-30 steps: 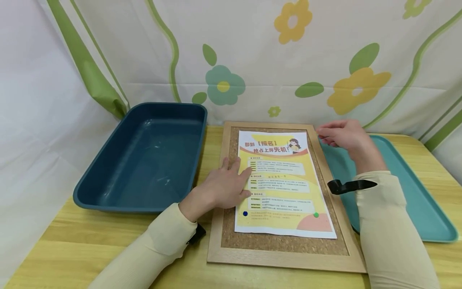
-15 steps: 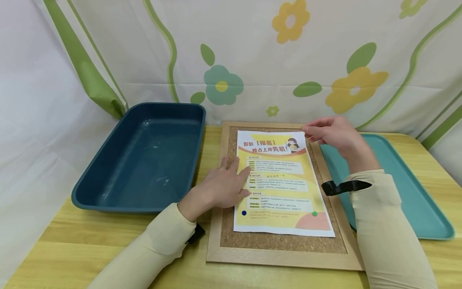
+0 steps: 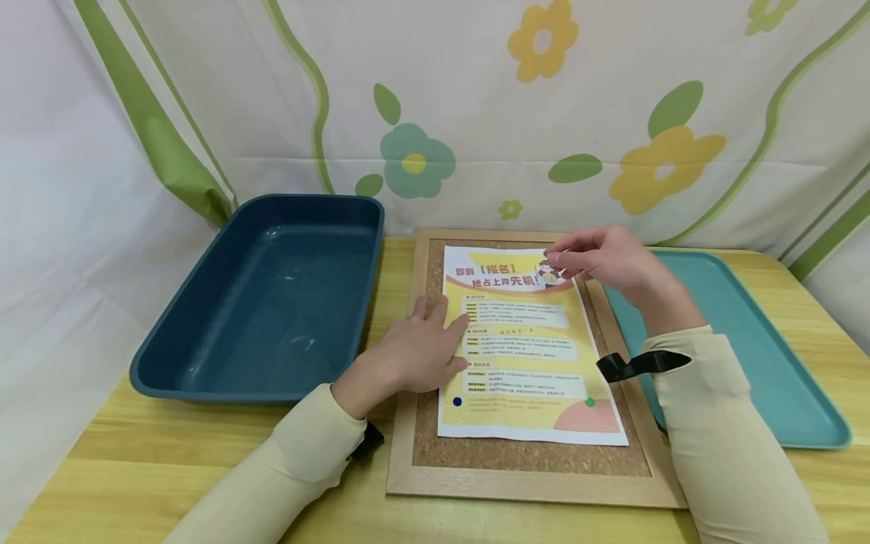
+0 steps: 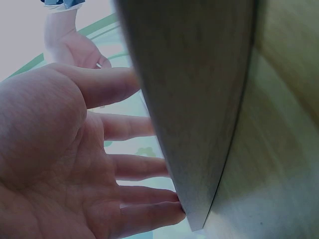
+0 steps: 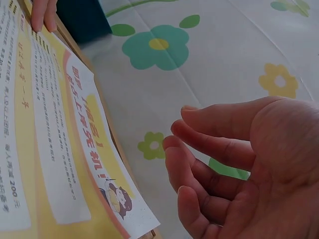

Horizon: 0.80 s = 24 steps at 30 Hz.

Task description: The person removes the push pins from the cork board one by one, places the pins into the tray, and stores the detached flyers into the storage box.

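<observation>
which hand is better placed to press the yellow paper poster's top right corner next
Probably the right hand: it hovers near that corner of the poster, while the left hand lies at the left edge.
</observation>
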Tool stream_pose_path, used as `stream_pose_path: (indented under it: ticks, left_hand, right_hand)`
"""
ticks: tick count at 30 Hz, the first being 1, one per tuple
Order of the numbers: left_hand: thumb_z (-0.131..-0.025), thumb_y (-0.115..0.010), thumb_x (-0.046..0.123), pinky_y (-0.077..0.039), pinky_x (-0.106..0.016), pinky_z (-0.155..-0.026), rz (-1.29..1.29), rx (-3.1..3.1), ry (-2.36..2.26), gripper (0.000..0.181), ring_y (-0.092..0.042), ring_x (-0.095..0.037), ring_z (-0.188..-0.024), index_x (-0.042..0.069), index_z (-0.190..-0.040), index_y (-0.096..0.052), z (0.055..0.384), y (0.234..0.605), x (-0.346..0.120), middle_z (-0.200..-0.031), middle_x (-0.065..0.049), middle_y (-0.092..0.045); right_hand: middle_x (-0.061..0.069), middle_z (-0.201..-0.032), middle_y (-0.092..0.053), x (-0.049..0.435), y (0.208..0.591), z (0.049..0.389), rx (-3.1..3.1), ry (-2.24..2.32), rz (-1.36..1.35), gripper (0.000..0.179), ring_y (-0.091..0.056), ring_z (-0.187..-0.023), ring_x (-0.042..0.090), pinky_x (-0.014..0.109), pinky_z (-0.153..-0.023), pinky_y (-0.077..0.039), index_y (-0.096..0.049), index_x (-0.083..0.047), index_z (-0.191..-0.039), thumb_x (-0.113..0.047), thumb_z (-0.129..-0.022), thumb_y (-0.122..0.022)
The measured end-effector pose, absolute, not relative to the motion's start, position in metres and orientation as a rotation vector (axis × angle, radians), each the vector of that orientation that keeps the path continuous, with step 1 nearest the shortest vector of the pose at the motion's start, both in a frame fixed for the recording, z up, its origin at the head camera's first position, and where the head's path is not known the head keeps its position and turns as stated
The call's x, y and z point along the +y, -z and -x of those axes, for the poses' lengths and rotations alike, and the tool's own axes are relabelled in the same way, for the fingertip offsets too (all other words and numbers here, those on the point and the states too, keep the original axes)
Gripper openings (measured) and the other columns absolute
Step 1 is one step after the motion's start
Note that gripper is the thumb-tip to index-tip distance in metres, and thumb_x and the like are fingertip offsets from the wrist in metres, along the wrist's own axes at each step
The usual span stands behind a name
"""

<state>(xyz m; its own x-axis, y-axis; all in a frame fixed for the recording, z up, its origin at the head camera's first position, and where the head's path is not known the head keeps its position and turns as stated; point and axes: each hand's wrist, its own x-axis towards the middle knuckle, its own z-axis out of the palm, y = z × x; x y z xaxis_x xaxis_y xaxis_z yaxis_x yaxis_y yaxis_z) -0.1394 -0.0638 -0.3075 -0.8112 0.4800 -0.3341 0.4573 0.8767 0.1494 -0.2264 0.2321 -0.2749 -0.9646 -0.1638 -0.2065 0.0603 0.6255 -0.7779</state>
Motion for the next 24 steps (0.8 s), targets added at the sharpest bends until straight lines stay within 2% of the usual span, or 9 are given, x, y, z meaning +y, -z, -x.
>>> stream_pose_path:
  ticks: [3,6,11,15,20,24]
  left_hand:
    - [-0.111,-0.05,0.048,-0.046,-0.063,-0.115,-0.695,2.684,-0.089,0.067,-0.015,-0.052,-0.162,0.021,-0.169,-0.031,0.139,0.308,-0.064,-0.177,-0.021,-0.017]
    - [-0.111,-0.05,0.048,-0.046,-0.063,-0.115,-0.698,2.683,-0.093,0.067,-0.015,-0.052,-0.162,0.021,-0.169,-0.031,0.139,0.308,-0.064,-0.177,-0.021,-0.018]
    - [-0.111,-0.051,0.047,-0.047,-0.063,-0.115,-0.698,2.685,-0.102,0.067,-0.016,-0.052,-0.162,0.021,-0.169,-0.032,0.139,0.308,-0.065,-0.177,-0.021,-0.018]
    - [-0.11,-0.052,0.048,-0.047,-0.062,-0.115,-0.692,2.69,-0.107,0.067,-0.017,-0.052,-0.162,0.021,-0.169,-0.033,0.139,0.307,-0.064,-0.177,-0.021,-0.019]
    - [-0.109,-0.056,0.049,-0.044,-0.058,-0.12,-0.662,2.71,-0.105,0.07,-0.02,-0.047,-0.163,0.019,-0.168,-0.035,0.14,0.306,-0.064,-0.177,-0.017,-0.022]
    - [-0.106,-0.06,0.05,-0.04,-0.054,-0.124,-0.617,2.723,-0.127,0.073,-0.024,-0.043,-0.163,0.016,-0.167,-0.037,0.142,0.304,-0.063,-0.176,-0.013,-0.027]
  right_hand:
    - [0.002,-0.125,-0.076,0.226,0.273,0.224,2.568,1.261,0.1,0.045,-0.065,-0.112,0.027,0.043,-0.096,-0.049,-0.072,-0.009,-0.134,-0.039,-0.1,-0.075]
    - [0.004,-0.123,-0.075,0.22,0.271,0.22,2.561,1.263,0.129,0.043,-0.066,-0.114,0.026,0.044,-0.096,-0.049,-0.072,-0.009,-0.133,-0.035,-0.1,-0.076]
    - [-0.001,-0.111,-0.077,0.211,0.265,0.213,2.564,1.261,0.202,0.041,-0.072,-0.105,0.024,0.039,-0.089,-0.056,-0.073,-0.009,-0.132,-0.031,-0.099,-0.078]
    - [-0.001,-0.11,-0.076,0.202,0.261,0.208,2.558,1.244,0.262,0.039,-0.073,-0.101,0.021,0.033,-0.084,-0.06,-0.074,-0.011,-0.131,-0.032,-0.098,-0.079]
    - [0.001,-0.109,-0.075,0.195,0.259,0.201,2.548,1.243,0.306,0.036,-0.071,-0.1,0.025,0.033,-0.087,-0.059,-0.075,-0.011,-0.129,-0.027,-0.097,-0.08]
    - [0.004,-0.11,-0.075,0.189,0.26,0.196,2.531,1.249,0.339,0.033,-0.07,-0.099,0.024,0.035,-0.09,-0.058,-0.076,-0.009,-0.126,-0.022,-0.097,-0.08]
